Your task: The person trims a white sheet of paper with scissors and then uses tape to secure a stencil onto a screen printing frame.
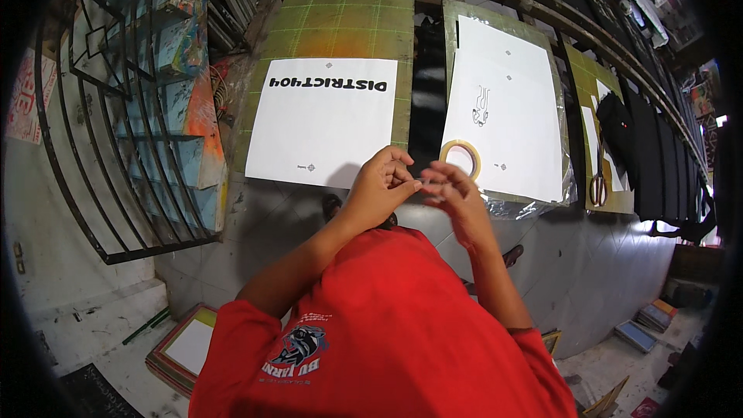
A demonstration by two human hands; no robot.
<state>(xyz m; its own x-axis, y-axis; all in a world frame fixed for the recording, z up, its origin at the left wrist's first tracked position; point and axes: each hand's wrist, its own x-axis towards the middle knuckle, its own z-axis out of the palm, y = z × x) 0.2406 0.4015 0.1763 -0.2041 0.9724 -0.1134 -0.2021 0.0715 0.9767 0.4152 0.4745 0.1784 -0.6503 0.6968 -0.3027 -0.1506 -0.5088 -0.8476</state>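
Note:
My left hand [381, 187] is held in front of my chest, its thumb and fingertips pinched together. Whatever is between them is too small to make out. Close beside it is my right hand [458, 200], its fingers raised, partly bent and smeared by motion. The fingertips of both hands nearly meet. Just beyond the right hand, a roll of tape [446, 153] lies flat on the lower left corner of a white sheet with a small line drawing [526, 124]. Past my left hand, a white sheet with bold black lettering [325, 128] rests on a green gridded board [333, 23].
Scissors [597, 189] lie on another board at the right, near dark cloth [616, 120]. Clear plastic [520, 207] pokes out under the right sheet. A black metal grille [97, 155] stands at the left. Framed panels [186, 348] lie on the floor at lower left.

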